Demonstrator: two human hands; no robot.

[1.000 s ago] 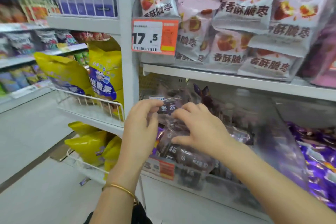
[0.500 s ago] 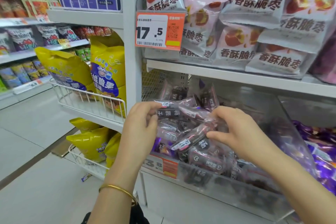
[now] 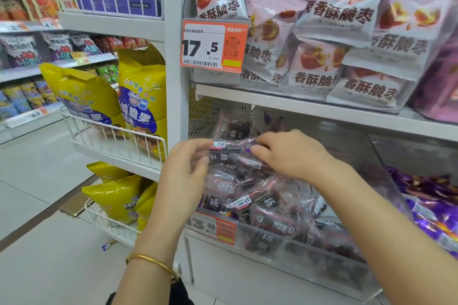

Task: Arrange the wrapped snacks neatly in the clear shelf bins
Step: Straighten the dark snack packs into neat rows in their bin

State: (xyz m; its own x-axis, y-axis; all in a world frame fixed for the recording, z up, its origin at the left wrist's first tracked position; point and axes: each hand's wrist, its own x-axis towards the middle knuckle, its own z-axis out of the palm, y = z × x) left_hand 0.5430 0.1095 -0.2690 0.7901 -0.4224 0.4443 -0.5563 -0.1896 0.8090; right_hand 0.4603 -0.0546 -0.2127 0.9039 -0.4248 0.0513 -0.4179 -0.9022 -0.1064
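While the left hand (image 3: 184, 171) pinches one end of a dark wrapped snack (image 3: 226, 153), the right hand (image 3: 287, 153) pinches the other. Both are above the clear bin (image 3: 309, 262).

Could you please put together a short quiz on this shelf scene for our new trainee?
1. True or false: the left hand and the right hand pinch opposite ends of one wrapped snack above the clear bin.
2. What price shows on the orange tag at the upper shelf? A) 9.9 B) 17.5 C) 25.0
3. Fill in: the bags in the wire basket left of the shelf post are mostly ___ in colour.

Key: 1 true; 2 B; 3 yellow.
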